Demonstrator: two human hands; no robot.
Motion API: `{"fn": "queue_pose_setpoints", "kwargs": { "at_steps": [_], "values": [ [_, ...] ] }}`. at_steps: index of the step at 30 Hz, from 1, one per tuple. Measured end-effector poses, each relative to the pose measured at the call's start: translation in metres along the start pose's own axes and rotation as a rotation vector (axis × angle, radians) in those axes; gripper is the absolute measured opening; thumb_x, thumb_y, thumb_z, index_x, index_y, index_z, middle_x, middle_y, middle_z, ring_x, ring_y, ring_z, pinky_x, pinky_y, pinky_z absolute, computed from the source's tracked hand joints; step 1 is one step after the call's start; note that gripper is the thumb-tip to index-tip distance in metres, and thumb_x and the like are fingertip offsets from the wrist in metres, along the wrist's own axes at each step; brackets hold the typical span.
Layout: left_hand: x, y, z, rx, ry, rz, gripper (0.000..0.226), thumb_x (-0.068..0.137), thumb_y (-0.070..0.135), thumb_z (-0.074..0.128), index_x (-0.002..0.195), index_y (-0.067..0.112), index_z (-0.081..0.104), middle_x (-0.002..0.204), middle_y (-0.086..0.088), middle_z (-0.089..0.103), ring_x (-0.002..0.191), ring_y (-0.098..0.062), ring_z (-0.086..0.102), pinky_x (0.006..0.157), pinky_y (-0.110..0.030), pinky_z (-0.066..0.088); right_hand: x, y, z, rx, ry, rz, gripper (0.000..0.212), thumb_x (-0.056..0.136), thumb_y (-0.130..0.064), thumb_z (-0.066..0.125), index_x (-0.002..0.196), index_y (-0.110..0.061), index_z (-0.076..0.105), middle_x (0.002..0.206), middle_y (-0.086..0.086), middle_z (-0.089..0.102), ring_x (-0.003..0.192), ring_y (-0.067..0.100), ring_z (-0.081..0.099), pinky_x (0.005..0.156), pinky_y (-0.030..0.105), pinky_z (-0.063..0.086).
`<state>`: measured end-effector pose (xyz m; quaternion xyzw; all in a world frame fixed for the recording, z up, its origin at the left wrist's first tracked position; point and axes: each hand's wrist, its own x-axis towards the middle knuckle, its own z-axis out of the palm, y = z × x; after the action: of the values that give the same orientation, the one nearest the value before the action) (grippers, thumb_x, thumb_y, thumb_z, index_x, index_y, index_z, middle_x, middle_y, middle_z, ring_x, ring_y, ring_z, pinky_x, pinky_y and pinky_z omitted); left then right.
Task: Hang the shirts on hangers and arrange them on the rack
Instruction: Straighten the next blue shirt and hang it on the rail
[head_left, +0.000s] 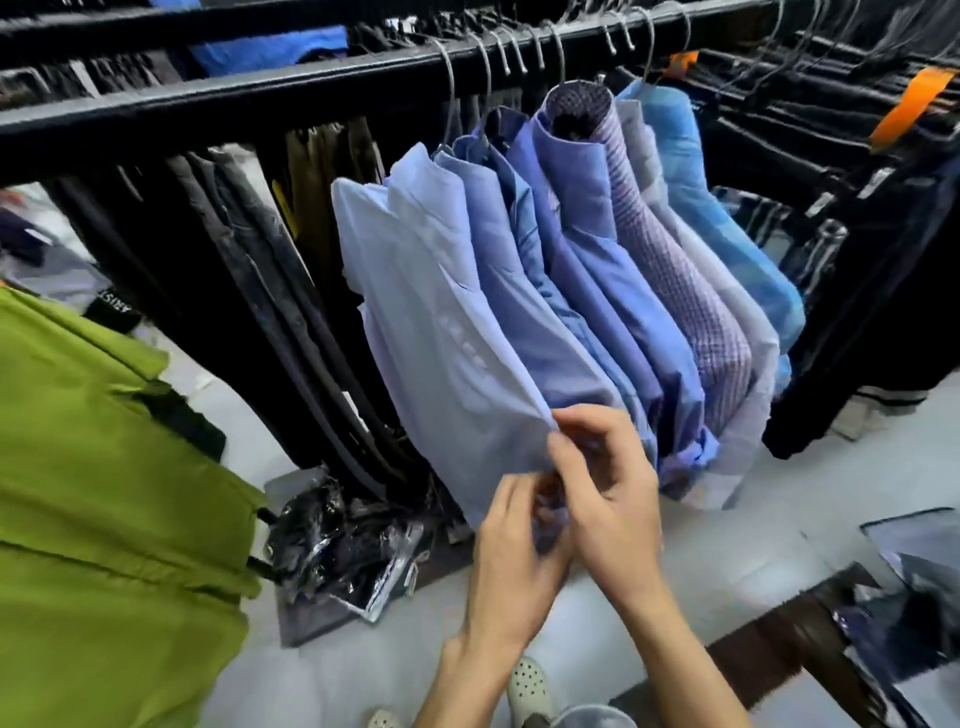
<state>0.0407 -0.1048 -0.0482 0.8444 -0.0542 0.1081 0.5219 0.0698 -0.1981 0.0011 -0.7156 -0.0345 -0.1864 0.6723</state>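
Note:
Several blue and purple shirts hang close together on wire hangers (453, 78) from a black rack bar (260, 98). The nearest one is a pale blue shirt (431, 338) at the left end of the row. My left hand (514, 551) and my right hand (608, 488) meet at its lower front edge. Both pinch the fabric there, fingers curled around the hem. What lies between the fingers is hidden by the hands.
Dark trousers (234, 291) hang left of the shirts and dark garments (857, 260) to the right. A green garment (104, 493) fills the left foreground. Plastic-wrapped packets (343, 551) lie on the pale floor under the rack, more at the lower right (909, 597).

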Motion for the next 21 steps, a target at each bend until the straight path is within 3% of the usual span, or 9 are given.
{"fn": "queue_pose_setpoints", "kwargs": {
  "at_steps": [2,4,7,10,14,17,21],
  "values": [
    [-0.007,-0.006,0.003,0.03,0.027,-0.042,0.022,0.084,0.02,0.063,0.105,0.025,0.06,0.094,0.011,0.062,0.082,-0.004,0.058,0.073,-0.022,0.047,-0.01,0.009,-0.001,0.08,-0.111,0.183,0.024,0.097,-0.005,0.065,0.112,-0.024,0.065,0.106,-0.004,0.071,0.102,0.013,0.067,0.092,0.03,0.052],
    [-0.015,-0.011,0.001,0.109,0.055,-0.038,0.023,0.085,0.023,0.059,0.107,0.019,0.062,0.092,0.009,0.061,0.083,-0.01,0.057,0.075,-0.025,0.046,-0.015,0.02,-0.003,0.014,-0.263,0.234,0.019,0.098,-0.015,0.064,0.113,-0.026,0.064,0.104,-0.005,0.072,0.099,0.009,0.067,0.092,0.03,0.052],
    [-0.025,-0.02,-0.007,0.242,0.124,-0.048,0.031,0.076,0.017,0.064,0.106,0.015,0.062,0.099,0.006,0.056,0.091,-0.018,0.055,0.081,-0.034,0.048,-0.024,0.025,-0.001,-0.119,-0.49,0.261,0.021,0.102,-0.012,0.057,0.087,-0.028,0.058,0.079,-0.015,0.062,0.077,-0.002,0.056,0.076,0.019,0.045],
    [-0.039,-0.024,-0.016,0.134,0.124,-0.086,0.042,0.075,-0.001,0.069,0.109,0.021,0.061,0.105,0.01,0.057,0.095,-0.012,0.061,0.083,-0.032,0.053,-0.034,0.022,0.001,-0.209,-0.617,0.269,0.023,0.103,-0.009,0.05,0.085,-0.02,0.06,0.078,-0.011,0.063,0.077,-0.002,0.057,0.075,0.022,0.048],
    [-0.063,-0.029,-0.037,0.105,0.062,-0.103,0.045,0.081,-0.006,0.068,0.111,0.027,0.062,0.104,0.017,0.062,0.093,0.0,0.061,0.081,-0.011,0.045,-0.05,0.025,0.007,-0.312,-0.711,0.287,0.021,0.096,-0.018,0.043,0.088,-0.007,0.059,0.086,0.006,0.069,0.082,0.017,0.065,0.083,0.048,0.054],
    [-0.079,-0.038,-0.06,0.125,0.066,-0.124,0.038,0.082,-0.005,0.07,0.103,0.027,0.066,0.098,0.02,0.064,0.087,0.0,0.061,0.074,-0.007,0.042,-0.076,0.02,0.022,-0.34,-0.719,0.307,0.028,0.088,-0.029,0.038,0.088,-0.009,0.058,0.085,0.005,0.072,0.085,0.025,0.068,0.082,0.05,0.054],
    [-0.1,-0.045,-0.091,0.121,0.091,-0.125,0.033,0.081,-0.001,0.075,0.099,0.026,0.073,0.093,0.017,0.069,0.086,-0.005,0.065,0.072,-0.011,0.045,-0.113,0.02,0.034,-0.419,-0.725,0.281,0.016,0.095,-0.018,0.04,0.088,-0.018,0.054,0.08,-0.001,0.067,0.073,0.018,0.057,0.076,0.045,0.05]
  ]
}}
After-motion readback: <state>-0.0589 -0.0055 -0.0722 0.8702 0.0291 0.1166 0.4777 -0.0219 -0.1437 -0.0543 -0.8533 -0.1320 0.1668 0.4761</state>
